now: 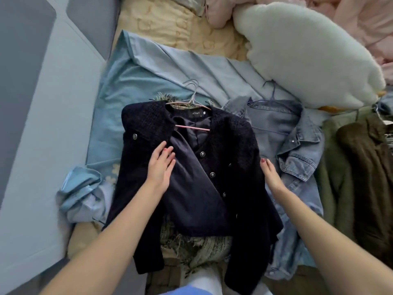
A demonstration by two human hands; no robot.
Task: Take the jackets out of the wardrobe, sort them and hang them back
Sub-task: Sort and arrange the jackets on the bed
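Note:
A dark navy tweed jacket (229, 150) with metal buttons lies face up on the bed, still on a pink hanger (192, 127). My left hand (160, 167) rests flat on its open front panel, fingers spread. My right hand (271, 173) touches the jacket's right sleeve edge, fingers extended. A green fringed garment (191, 248) sticks out under the navy jacket. A denim jacket (297, 141) on a dark hanger lies to the right. Olive and brown jackets (361, 167) lie at the far right. A light blue garment (148, 75) is spread underneath.
A large white plush pillow (308, 52) sits at the upper right, with pink bedding (350, 15) behind it. A yellow blanket (170, 22) covers the bed's far part. A grey-blue padded wall (42, 103) runs along the left.

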